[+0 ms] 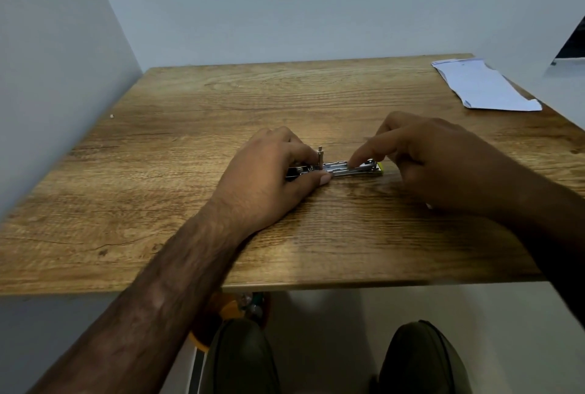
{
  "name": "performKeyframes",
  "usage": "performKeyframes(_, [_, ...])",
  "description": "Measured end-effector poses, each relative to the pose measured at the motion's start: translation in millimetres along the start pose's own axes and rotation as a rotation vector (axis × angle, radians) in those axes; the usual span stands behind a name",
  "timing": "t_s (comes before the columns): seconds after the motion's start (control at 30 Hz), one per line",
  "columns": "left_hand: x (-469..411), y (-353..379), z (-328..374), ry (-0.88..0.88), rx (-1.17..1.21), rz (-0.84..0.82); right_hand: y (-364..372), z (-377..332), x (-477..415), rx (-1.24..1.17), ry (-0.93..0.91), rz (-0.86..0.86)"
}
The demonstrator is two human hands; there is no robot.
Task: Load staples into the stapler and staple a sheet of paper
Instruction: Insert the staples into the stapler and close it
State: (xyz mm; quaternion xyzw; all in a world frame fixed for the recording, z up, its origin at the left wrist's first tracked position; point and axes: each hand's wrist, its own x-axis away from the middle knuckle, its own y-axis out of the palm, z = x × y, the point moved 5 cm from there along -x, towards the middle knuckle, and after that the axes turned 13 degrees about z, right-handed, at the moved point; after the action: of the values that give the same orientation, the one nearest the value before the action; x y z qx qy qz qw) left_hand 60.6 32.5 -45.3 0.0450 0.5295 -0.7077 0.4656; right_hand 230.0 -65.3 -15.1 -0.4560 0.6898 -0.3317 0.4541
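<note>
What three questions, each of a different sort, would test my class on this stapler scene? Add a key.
1. True or false: the paper lies under the stapler.
2. Which hand grips the stapler's dark end? A. left hand B. right hand C. neither
3. Fill in: the right hand's index fingertip touches the opened stapler's metal ____.
Key: 1 false, the paper lies apart, at the table's far right corner; 2 A; 3 rail.
</note>
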Motion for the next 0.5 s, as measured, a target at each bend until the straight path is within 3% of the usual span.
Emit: performKeyframes(0.5, [1, -1, 3, -0.002, -0.025, -0.007, -11, 20, 2, -0.069, -0.041, 0.065])
